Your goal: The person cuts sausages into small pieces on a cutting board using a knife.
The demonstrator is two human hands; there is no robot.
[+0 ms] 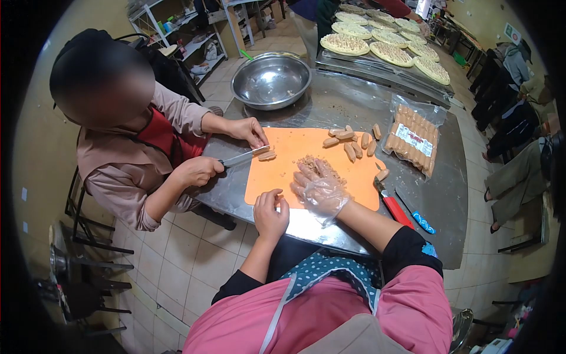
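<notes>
My right hand [321, 187], in a clear plastic glove, lies with fingers outstretched over a pile of chopped sausage [336, 173] on the orange cutting board [283, 180]. Part of the pile is hidden beneath it. My left hand [271, 213] is bare and rests at the board's near edge, fingers slightly bent and apart, holding nothing. Several sausage pieces [351, 151] lie at the board's far right. Beside the right edge are a red-handled knife [396, 210] and a tool with a blue patterned handle [423, 222].
Across the left corner, a co-worker's hand holds a knife [239, 158] against sausage pieces [266, 155]. A steel bowl [271, 82] and a packet of sausages [414, 138] stand on the metal table [348, 100]. Trays of round topped breads [389, 53] are behind.
</notes>
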